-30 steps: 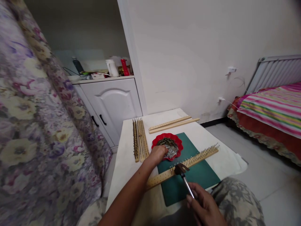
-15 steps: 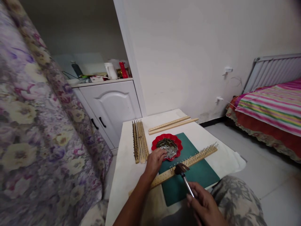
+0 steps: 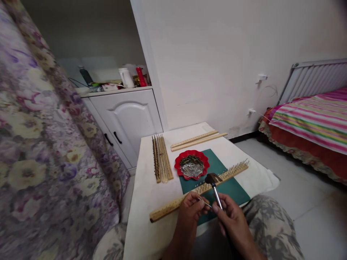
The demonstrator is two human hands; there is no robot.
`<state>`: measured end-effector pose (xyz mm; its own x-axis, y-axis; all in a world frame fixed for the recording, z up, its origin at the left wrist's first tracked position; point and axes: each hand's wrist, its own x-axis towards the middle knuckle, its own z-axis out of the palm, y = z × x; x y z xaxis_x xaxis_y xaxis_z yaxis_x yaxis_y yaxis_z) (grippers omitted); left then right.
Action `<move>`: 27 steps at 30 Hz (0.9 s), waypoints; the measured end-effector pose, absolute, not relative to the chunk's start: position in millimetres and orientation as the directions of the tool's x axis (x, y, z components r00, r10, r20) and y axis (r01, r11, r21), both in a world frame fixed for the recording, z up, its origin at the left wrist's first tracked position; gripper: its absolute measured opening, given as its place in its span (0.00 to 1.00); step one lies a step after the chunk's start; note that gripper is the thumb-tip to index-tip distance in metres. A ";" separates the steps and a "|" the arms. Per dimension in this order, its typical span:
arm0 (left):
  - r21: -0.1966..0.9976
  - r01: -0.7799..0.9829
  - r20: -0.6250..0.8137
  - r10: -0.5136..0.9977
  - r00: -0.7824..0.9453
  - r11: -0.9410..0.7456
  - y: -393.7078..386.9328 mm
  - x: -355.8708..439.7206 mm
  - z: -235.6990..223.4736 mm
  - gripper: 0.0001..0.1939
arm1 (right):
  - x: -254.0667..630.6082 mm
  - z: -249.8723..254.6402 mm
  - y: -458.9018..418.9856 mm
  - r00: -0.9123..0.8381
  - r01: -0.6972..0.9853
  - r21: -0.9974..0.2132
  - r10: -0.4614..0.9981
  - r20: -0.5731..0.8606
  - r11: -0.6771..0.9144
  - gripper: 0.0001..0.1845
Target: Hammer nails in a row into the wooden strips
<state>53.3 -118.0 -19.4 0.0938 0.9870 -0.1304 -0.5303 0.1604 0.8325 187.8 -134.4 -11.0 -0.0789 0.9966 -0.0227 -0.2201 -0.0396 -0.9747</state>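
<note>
My left hand (image 3: 193,206) pinches a thin nail (image 3: 204,202) just in front of a long wooden strip (image 3: 173,206) that lies slanted across a green mat (image 3: 230,189). The strip's far half bristles with upright nails (image 3: 233,170). My right hand (image 3: 230,216) grips the metal handle of a small hammer (image 3: 213,179), whose head hovers over the strip. A red scalloped dish (image 3: 192,165) full of loose nails sits beyond the strip on the mat's corner.
On the white table (image 3: 143,202), several nailed strips (image 3: 161,159) lie at the left and two bare strips (image 3: 197,139) at the far edge. A floral curtain (image 3: 48,144) hangs left, a white cabinet (image 3: 127,119) stands behind, a striped bed (image 3: 311,122) is at the right.
My left hand left the red dish and came back toward me with a nail pinched in it. The hammer rose a little, and my right hand moved closer to the left.
</note>
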 end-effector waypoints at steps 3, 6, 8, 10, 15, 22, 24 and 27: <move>0.838 -0.520 -0.136 0.986 0.095 0.165 -121.7 53.5 -26.1 0.11 | 186.9 -12.8 -136.4 -0.072 -0.208 -0.977 0.997 -0.028 -0.042 0.16; 0.914 -0.383 -0.111 0.990 0.084 0.135 -124.7 49.0 -34.2 0.10 | 188.4 -16.2 -138.6 -0.048 -0.173 -0.984 0.998 -0.037 -0.045 0.16; 0.979 -0.187 -0.072 0.994 0.076 0.086 -127.6 44.5 -36.9 0.07 | 190.8 -19.5 -139.4 -0.027 -0.117 -0.993 0.999 -0.023 -0.026 0.15; 0.997 0.075 0.017 0.997 0.070 -0.022 -131.0 40.4 -35.6 0.04 | 193.7 -23.7 -139.4 -0.017 -0.032 -0.999 1.000 0.021 0.020 0.13; 0.721 0.547 0.368 0.904 0.217 -0.425 -139.2 38.2 -23.8 0.07 | 197.1 -33.9 -137.6 -0.082 0.134 -0.985 0.992 0.100 0.110 0.14; 0.676 0.609 0.367 0.906 0.209 -0.414 -132.4 31.2 -24.2 0.09 | 195.7 -34.8 -139.7 -0.013 0.113 -0.981 0.988 0.155 0.156 0.17; 0.764 0.577 0.316 0.947 0.056 -0.289 -120.4 24.5 -26.8 0.06 | 195.9 -32.5 -141.8 0.016 0.089 -0.986 0.990 0.143 0.141 0.18; 0.861 0.492 0.218 0.967 -0.132 -0.127 -99.1 17.0 -29.7 0.06 | 196.3 -29.8 -144.6 0.030 0.052 -0.992 0.993 0.118 0.116 0.18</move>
